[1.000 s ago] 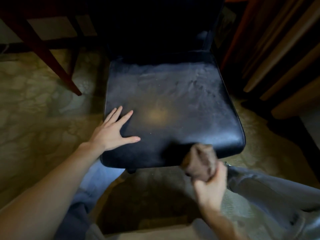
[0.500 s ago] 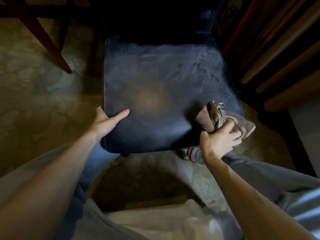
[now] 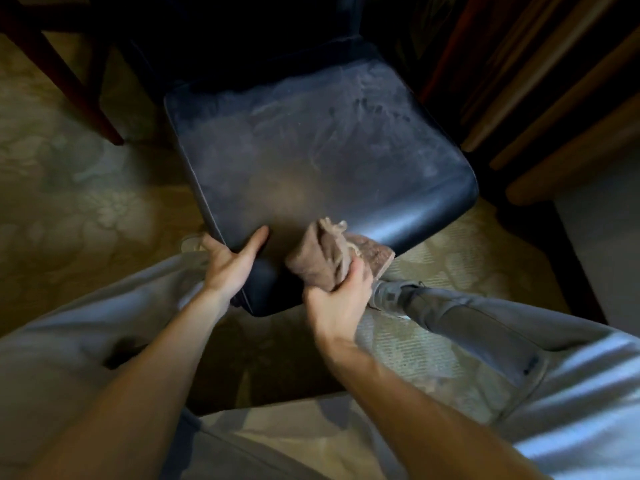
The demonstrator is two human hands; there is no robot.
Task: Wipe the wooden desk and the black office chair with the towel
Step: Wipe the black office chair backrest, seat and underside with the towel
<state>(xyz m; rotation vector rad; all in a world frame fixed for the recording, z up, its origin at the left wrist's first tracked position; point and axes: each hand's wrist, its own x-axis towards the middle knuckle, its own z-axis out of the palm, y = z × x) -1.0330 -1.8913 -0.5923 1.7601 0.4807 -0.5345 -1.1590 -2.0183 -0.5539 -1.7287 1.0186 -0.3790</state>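
The black office chair [image 3: 311, 161] spreads its dusty seat far and right of both hands. The left hand [image 3: 228, 265] grips its near corner; just right, the right hand [image 3: 337, 299] clutches the bunched towel [image 3: 322, 258] on the near edge.

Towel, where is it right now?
In the head view, the towel is bunched in the right hand against the front edge of the chair seat, just right of the left hand gripping the seat's near corner.
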